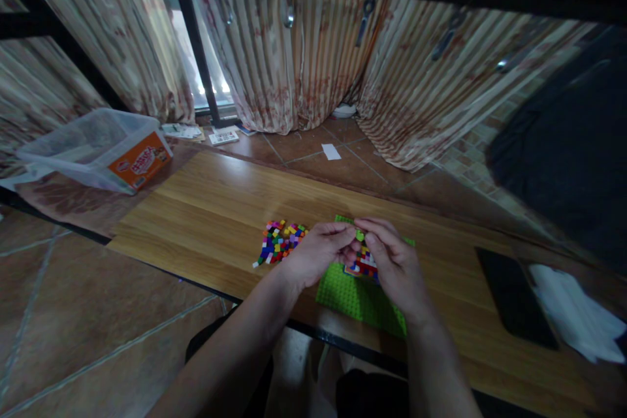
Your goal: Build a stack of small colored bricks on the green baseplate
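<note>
A small light-green toy brick (360, 235) is pinched between the fingertips of my left hand (323, 249) and my right hand (396, 260), which meet over the baseplate. Below them lies the green studded baseplate (350, 297), partly covered by my hands and wrists. On it sits a cluster of assembled bricks (363, 265) in red, blue, white and yellow, its far side hidden behind my fingers. Just left of my left hand, loose multicoloured bricks (278, 245) are heaped on the wooden table (206, 209).
A clear plastic box (93, 163) with an orange label stands beyond the table's left end. Toward the right lie a flat black object (514, 297) and crumpled white material (578, 310). Striped curtains (304, 59) hang behind, and a white paper (330, 151) rests on the tiled surface.
</note>
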Tool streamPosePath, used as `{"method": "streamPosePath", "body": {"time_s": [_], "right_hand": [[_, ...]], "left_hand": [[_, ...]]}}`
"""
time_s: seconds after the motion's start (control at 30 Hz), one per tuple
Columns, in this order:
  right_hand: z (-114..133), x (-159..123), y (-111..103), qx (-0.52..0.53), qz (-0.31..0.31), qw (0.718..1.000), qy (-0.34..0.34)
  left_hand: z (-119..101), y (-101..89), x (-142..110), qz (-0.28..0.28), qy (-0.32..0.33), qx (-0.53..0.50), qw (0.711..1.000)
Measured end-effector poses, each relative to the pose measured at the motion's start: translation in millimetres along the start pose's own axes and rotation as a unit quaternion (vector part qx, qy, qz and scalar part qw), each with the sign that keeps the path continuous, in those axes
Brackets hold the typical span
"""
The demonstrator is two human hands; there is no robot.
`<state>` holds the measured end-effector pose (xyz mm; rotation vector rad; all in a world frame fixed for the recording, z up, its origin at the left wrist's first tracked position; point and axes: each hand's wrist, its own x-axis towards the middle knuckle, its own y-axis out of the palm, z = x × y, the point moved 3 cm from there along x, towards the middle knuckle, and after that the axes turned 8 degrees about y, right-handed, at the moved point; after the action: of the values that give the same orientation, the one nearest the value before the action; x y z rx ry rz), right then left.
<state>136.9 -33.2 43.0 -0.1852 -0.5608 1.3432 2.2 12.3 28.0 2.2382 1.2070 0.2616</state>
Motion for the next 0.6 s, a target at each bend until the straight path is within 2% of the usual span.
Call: {"method": "streamPosePath", "body": {"time_s": [0.23,0.4,0.5,0.6], "right_hand": [[5.9,-2.1,0.0,-0.007,0.016,1.0,-0.023],[6.2,-2.5,0.0,-0.013,-0.001,1.0,-0.008],[-2.0,-0.7,-7.5,-0.023,-0.053,0.998,0.014],[-16.6,0.8,-22.0,-0.037,-0.149,0.987,0.04]], "left_hand": [[0.9,2.5,-1.8,0.001,0.001,-0.013,1.0],[1.9,5.2,0.5,0.011,0.021,0.01,1.0],[0.9,6.5,1.5,0.005,0.027,0.029,0.999],[-1.0,3.0,3.1,-0.062,0.031,0.088,0.994]]}}
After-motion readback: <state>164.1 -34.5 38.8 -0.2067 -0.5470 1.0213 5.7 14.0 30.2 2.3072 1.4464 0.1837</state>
